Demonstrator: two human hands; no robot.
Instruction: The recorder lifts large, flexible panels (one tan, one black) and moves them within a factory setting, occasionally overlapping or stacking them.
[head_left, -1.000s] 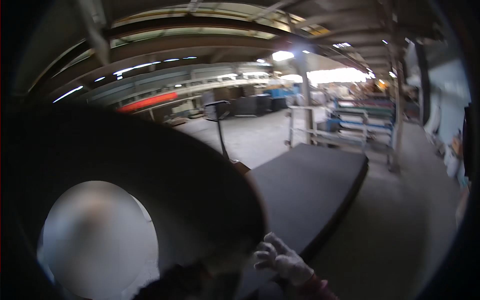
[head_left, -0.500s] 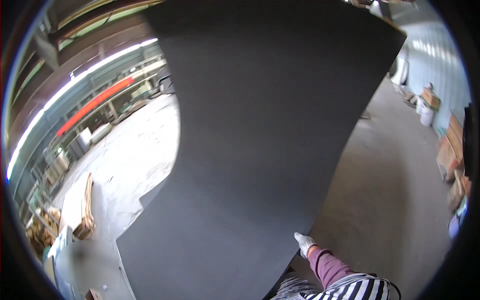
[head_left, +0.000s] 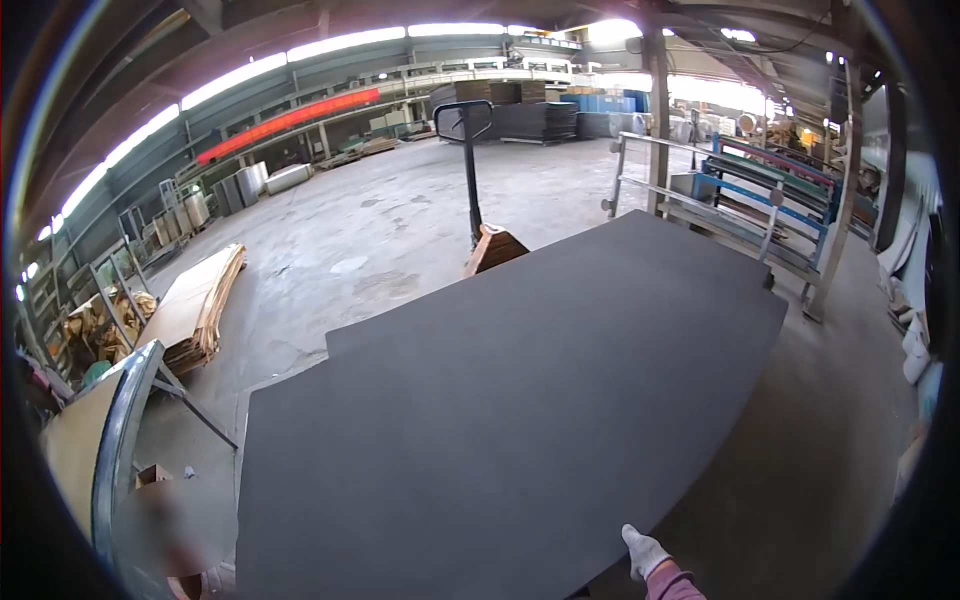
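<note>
A large black sheet (head_left: 500,400) spreads across the middle of the head view, lying low and nearly flat over what is under it. My right hand (head_left: 645,552), in a white glove below a purple sleeve, is at the sheet's near right edge. Its thumb rests on top, and the other fingers are mostly hidden beneath, closed on the edge. My left hand is out of view. The sheet's far left edge has a stepped outline, where a second layer may show.
A pallet jack (head_left: 470,180) stands beyond the sheet. Stacked brown boards (head_left: 195,305) and a metal-framed table (head_left: 115,450) are at left. A railed metal frame (head_left: 715,205) and a post (head_left: 657,110) stand at far right. Dark stacks (head_left: 535,122) sit at the back.
The black sheet has dropped from standing tall before me to nearly flat, uncovering the pallet jack and far hall. My right hand still grips its edge, slightly lower and farther right.
</note>
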